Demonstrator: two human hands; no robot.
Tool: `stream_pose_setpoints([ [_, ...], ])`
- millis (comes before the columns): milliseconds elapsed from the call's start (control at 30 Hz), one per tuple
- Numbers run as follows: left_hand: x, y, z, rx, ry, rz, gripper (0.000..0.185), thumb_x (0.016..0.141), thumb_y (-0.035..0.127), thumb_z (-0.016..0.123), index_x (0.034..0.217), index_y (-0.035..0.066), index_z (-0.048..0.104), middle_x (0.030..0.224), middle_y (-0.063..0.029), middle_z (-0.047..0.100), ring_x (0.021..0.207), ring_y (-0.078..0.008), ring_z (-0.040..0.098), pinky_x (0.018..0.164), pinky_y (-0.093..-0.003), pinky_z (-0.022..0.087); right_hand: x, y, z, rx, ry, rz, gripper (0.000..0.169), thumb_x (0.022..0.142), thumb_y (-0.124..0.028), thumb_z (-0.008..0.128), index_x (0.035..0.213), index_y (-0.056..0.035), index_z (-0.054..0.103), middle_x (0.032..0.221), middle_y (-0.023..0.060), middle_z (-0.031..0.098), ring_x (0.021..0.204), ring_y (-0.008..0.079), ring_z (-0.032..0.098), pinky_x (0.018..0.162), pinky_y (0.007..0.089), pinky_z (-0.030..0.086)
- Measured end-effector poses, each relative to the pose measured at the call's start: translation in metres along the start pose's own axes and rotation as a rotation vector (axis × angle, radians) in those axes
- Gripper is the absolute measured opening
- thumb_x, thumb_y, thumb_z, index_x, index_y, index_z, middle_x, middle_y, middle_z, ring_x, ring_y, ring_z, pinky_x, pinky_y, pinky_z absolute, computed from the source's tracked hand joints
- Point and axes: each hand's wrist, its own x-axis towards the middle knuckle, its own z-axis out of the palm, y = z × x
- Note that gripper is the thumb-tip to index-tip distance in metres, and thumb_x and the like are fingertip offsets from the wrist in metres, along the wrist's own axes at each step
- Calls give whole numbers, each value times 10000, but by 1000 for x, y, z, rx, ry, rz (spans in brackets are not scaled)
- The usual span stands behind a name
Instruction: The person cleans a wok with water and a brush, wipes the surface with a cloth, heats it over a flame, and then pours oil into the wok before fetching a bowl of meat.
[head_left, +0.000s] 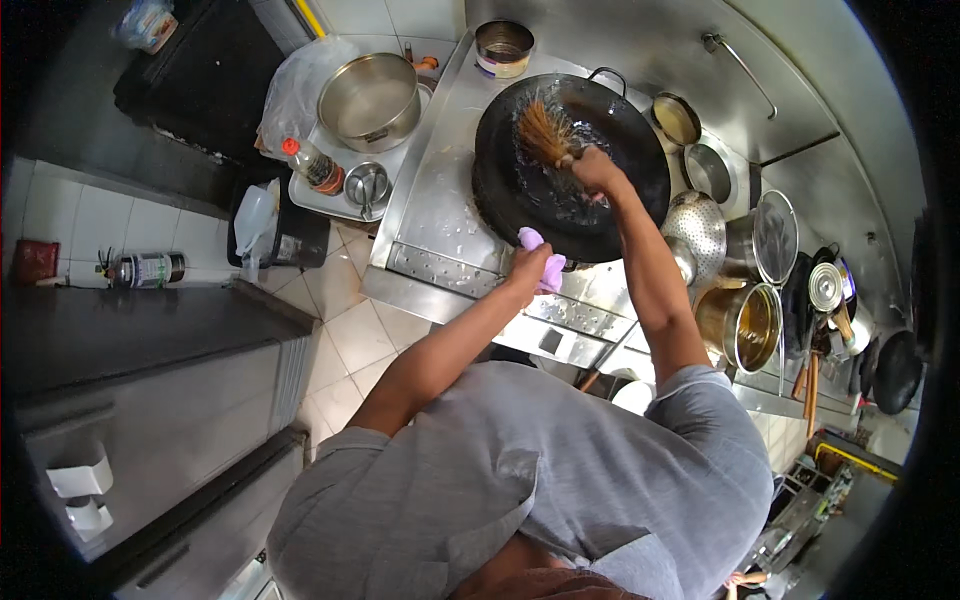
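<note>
My right hand (596, 172) grips a wok brush (547, 135) with brown bristles, which are pressed into the far left part of a large black wok (577, 232). Water glistens and splashes in the wok around the bristles. At the wok's near edge, my left hand (531, 268) is closed around a folded lilac cloth (553, 274). The cloth covers the spot where the hand meets the rim, so the handle there is hidden. A metal loop handle (609, 72) stands up from the far rim.
Left of the stainless steel stove top (435, 217), a tray (322, 196) bears a steel pot (369, 101), a red-capped bottle (315, 166) and a small steel cup (367, 186). An open tin (504, 49) stands behind the wok. On the right are a perforated strainer (697, 229) and an oil-filled pot (754, 328).
</note>
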Motion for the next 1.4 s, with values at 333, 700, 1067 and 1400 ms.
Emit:
stream_pose_setpoints([
  [333,19,-20,-2,-1,-12,13,411,799,342,623,1098,77,526,883,-107,626,699,-246,652,516,-425,549,-12,39,0,-185,64,-63,354,884,-362,617,1092,-88,699,674,184,656,520,257,657,447,351,521],
  [700,26,-19,-14,-53,32,135,235,855,237,590,950,22,599,820,-95,641,638,-205,640,502,-392,526,-110,-15,10,388,-318,-219,492,891,-326,636,1296,-48,595,582,49,574,377,115,492,356,293,391],
  [1067,25,-2,-34,-36,-43,112,172,837,174,595,932,32,574,786,-90,625,638,-203,636,529,-370,522,-102,-32,-8,330,-367,-241,469,900,-326,620,1311,-101,596,603,43,585,380,119,502,334,268,403],
  [1400,52,0,-57,-74,-237,44,235,852,205,574,992,19,549,818,-120,626,618,-223,621,480,-362,504,-41,-35,28,485,-67,-233,361,929,-340,575,1122,-45,652,541,58,555,383,165,542,348,309,413],
])
